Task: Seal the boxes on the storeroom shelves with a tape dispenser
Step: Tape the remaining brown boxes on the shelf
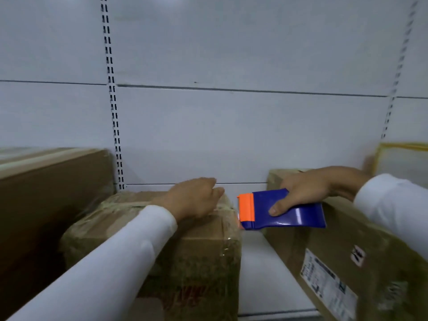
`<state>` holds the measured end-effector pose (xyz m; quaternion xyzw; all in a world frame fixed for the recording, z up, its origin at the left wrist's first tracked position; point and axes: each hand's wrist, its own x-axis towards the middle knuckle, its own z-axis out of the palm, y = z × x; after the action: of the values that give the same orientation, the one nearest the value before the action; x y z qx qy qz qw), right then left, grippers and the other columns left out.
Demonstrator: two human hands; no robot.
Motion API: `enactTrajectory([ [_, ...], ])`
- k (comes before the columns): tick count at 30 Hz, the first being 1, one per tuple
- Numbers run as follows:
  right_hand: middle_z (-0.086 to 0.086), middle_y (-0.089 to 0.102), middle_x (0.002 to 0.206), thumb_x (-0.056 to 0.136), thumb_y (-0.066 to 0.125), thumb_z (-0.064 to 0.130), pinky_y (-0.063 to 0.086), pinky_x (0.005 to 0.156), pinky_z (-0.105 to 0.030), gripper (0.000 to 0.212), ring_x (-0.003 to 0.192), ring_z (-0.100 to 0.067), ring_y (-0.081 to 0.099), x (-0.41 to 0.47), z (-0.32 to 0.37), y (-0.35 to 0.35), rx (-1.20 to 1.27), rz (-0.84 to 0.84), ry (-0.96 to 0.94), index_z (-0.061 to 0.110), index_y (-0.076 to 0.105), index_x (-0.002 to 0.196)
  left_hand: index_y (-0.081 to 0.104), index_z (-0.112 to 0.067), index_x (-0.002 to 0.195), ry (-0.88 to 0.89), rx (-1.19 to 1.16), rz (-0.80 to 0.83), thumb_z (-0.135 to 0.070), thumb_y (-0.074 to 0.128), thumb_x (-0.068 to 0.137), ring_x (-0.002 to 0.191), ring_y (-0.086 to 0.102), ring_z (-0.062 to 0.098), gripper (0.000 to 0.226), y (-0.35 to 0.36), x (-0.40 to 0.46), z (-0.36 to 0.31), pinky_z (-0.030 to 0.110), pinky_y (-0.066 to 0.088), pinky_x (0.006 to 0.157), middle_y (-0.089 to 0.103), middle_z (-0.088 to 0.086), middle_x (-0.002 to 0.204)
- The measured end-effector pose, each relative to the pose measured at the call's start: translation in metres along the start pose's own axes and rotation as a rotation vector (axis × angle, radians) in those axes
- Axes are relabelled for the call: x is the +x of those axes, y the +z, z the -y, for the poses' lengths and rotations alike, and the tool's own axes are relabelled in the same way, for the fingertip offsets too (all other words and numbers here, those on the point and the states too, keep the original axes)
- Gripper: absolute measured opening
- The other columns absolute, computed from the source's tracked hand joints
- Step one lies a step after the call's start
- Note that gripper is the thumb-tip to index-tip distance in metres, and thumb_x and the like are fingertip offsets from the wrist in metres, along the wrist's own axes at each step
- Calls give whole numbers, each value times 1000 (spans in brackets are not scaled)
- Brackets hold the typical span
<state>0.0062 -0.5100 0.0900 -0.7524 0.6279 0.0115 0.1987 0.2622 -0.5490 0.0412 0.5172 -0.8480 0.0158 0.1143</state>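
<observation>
White slotted shelving panels back a storeroom shelf (261,269) where a taped box is being sealed.

A blue plastic tape dispenser with an orange cutter end (281,210) is held in the right hand (308,191), fingers closed round its body, cutter pointed at the near top edge of the small brown cardboard box wrapped in clear tape (203,251) — apparently just beside it, contact not clear. The left hand (194,198) is pressed flat on that box's top, loosely curled, gripping nothing. The dispenser looks light and stiff, best held mid-body; the glossy tape is judged slippery. A larger labelled carton (347,262) lies to the right — another brown carton (46,193) at the left.
</observation>
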Motion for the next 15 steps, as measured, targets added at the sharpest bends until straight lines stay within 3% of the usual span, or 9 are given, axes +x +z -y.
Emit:
enactTrajectory([
  [3, -2, 76, 96, 79, 72, 57, 55, 73, -26, 47, 86, -17, 73, 3, 0, -5, -5, 29, 41, 15, 72, 100, 52, -10, 120, 99, -88, 138, -33, 26, 104, 125, 45, 26, 38, 18, 9, -18, 34, 33, 101, 49, 10, 133],
  [7, 0, 76, 89, 76, 74, 61, 54, 71, -26, 45, 79, -15, 72, 7, 3, -10, -18, 64, 60, 19, 72, 91, 45, -14, 133, 78, -184, 159, -40, 26, 103, 133, 37, 19, 45, 29, 8, -6, 33, 26, 111, 42, 5, 145],
  [12, 3, 65, 80, 72, 68, 70, 56, 74, -34, 49, 77, -18, 66, 33, 19, 10, -557, 16, 168, 22, 62, 80, 32, -10, 145, 122, -119, 159, -39, 23, 104, 143, 23, 16, 51, 30, 3, -10, 27, 15, 114, 28, 6, 155],
  [15, 3, 60, 70, 77, 66, 68, 50, 61, -30, 49, 62, -15, 59, 43, 26, 22, -575, -55, 125, 20, 55, 71, 36, -10, 141, 99, -152, 144, -39, 24, 104, 140, 27, 18, 48, 30, 1, -10, 28, 18, 112, 32, 8, 152],
])
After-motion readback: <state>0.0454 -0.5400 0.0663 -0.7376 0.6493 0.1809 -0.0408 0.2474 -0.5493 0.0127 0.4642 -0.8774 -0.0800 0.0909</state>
